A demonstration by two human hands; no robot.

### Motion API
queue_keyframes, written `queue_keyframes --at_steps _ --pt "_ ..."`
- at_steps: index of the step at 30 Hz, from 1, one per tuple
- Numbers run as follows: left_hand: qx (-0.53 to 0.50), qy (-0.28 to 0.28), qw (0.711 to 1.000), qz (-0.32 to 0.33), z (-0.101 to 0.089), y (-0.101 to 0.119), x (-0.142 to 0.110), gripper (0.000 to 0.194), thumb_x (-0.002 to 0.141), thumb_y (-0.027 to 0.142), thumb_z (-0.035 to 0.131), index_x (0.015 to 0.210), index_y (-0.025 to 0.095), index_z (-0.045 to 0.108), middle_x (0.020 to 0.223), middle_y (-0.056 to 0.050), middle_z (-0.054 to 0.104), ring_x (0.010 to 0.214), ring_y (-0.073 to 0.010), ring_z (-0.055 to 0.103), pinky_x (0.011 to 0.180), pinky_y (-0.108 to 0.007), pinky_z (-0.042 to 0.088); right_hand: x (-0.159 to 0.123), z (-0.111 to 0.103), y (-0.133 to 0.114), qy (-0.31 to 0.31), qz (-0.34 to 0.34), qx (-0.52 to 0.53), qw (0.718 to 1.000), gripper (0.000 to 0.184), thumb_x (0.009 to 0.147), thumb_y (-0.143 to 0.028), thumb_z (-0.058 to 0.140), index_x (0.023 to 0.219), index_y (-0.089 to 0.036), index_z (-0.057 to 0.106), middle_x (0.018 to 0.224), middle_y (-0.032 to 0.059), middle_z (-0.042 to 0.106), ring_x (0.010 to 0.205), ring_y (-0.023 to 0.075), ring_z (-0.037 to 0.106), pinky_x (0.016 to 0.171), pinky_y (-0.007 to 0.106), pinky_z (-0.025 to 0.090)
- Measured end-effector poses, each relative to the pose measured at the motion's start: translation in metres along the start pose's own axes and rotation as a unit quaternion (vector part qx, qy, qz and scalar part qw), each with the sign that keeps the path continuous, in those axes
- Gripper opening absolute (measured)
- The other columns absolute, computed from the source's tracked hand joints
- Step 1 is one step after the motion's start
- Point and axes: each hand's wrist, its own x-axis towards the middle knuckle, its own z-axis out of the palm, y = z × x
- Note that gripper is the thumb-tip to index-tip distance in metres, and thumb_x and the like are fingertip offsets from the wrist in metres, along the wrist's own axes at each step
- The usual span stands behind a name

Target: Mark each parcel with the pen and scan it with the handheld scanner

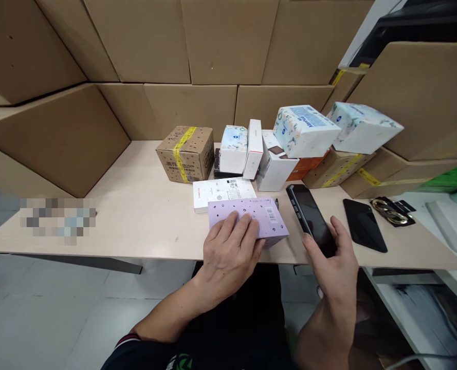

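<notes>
My left hand (234, 249) is on a purple box (262, 210) with small dark marks and a white barcode label. Its fingers lie over the top face, and the thumb is bent along the near edge. In my right hand (338, 267) is a black phone (311, 216) with buttons along its side, gripped between thumb and fingers. The phone is tilted, its dark screen facing up, just right of the purple box. Directly behind the purple box lies a flat white box (222, 192) with printed labels.
A brown carton (189, 154) with yellow tape stands at the back. Tissue packs (307, 128) and white boxes (274, 172) are stacked to its right. A black tablet-like slab (365, 224) and a coiled gold cable (390, 210) lie at the right. Large cardboard panels (213, 41) enclose the table (154, 226).
</notes>
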Motion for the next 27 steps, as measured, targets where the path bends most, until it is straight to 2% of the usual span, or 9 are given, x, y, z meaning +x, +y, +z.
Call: queue_keyframes --at_steps 5,10,15,27 --pt "0.009 -0.021 1.0 -0.006 -0.002 0.002 -0.001 0.037 0.093 0.031 0.063 0.125 0.013 0.063 0.125 -0.006 0.071 0.116 -0.028 0.064 0.091 -0.038 0.049 -0.022 0.002 -0.037 0.011 -0.056 0.042 0.997 0.08 0.076 -0.047 0.076 0.148 -0.025 0.047 0.148 0.0114 0.052 0.137 0.0321 0.048 0.115 0.055 0.036" --pt "0.019 -0.032 0.999 -0.015 -0.004 0.003 0.001 0.048 0.094 0.031 0.061 0.137 0.01 0.055 0.124 -0.009 0.071 0.114 -0.0271 0.065 0.089 -0.037 0.05 -0.037 0.008 -0.05 -0.009 -0.139 -0.001 0.99 0.077 0.08 -0.045 0.074 0.148 -0.025 0.045 0.145 0.0122 0.054 0.135 0.0325 0.05 0.112 0.057 0.04" --pt "0.022 -0.025 0.999 -0.024 -0.002 0.003 0.0 0.051 0.095 0.032 0.058 0.139 0.006 0.052 0.124 -0.011 0.071 0.115 -0.0275 0.065 0.088 -0.038 0.05 -0.042 0.011 -0.061 0.013 -0.245 -0.065 0.967 0.074 0.083 -0.041 0.072 0.149 -0.023 0.044 0.139 0.0144 0.058 0.13 0.0316 0.055 0.108 0.054 0.046" --pt "0.019 -0.011 0.999 -0.034 -0.002 0.004 0.001 0.049 0.095 0.032 0.059 0.136 0.006 0.054 0.121 -0.012 0.072 0.113 -0.0265 0.067 0.087 -0.038 0.05 -0.039 0.007 -0.065 0.015 -0.278 -0.097 0.956 0.076 0.084 -0.041 0.072 0.15 -0.02 0.042 0.136 0.0172 0.059 0.127 0.0326 0.057 0.104 0.054 0.049"
